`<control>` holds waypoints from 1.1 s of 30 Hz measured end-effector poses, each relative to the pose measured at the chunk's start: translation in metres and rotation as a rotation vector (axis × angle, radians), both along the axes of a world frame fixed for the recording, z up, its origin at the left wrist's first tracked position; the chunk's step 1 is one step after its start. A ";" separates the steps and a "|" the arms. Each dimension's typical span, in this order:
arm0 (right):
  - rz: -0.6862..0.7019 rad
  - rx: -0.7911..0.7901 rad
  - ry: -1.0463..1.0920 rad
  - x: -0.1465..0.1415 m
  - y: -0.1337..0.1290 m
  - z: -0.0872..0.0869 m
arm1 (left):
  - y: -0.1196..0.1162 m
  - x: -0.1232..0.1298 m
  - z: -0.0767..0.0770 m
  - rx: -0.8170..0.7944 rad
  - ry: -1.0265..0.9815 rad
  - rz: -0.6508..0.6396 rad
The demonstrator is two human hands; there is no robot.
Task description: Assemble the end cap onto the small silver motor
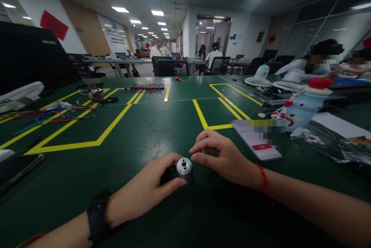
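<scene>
A small silver cylindrical motor (184,167) stands upright on the green table, its round top showing a centre hub and small dark holes. My left hand (150,184) holds it from the left, with the thumb on the near side and the fingers curled around the far side, partly hidden. Just right of the motor is my right hand (222,155). Its thumb and index tips are close together with a small gap, the other fingers are bent, and I see nothing between them.
A phone (256,141) lies to the right, near a blue bottle (304,105) and plastic bags (339,149). Loose wires (63,116) and another dark phone (21,170) are at left. Farther back lies a screwdriver (179,80). Yellow tape (116,124) marks the table (139,136).
</scene>
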State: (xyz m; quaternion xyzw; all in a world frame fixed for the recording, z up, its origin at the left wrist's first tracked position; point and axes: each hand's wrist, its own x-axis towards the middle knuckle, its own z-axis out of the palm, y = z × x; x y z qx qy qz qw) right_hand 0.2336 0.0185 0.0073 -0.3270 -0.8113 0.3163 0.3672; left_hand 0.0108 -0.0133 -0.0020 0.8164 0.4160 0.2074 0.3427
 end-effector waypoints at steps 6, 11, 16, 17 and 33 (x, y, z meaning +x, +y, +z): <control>0.089 0.092 -0.047 -0.016 -0.010 0.008 | 0.000 0.000 -0.003 0.032 -0.002 -0.013; 0.008 -0.024 0.023 -0.007 -0.002 0.005 | 0.000 0.000 -0.002 0.025 -0.007 0.001; -0.069 -0.154 0.028 0.002 0.004 -0.001 | 0.001 -0.001 -0.001 0.015 -0.018 -0.012; -0.043 -0.123 0.000 0.002 0.002 -0.001 | 0.001 -0.001 -0.001 0.019 -0.018 -0.010; -0.011 -0.051 -0.014 -0.015 -0.007 0.009 | 0.000 0.000 -0.003 0.024 0.012 -0.010</control>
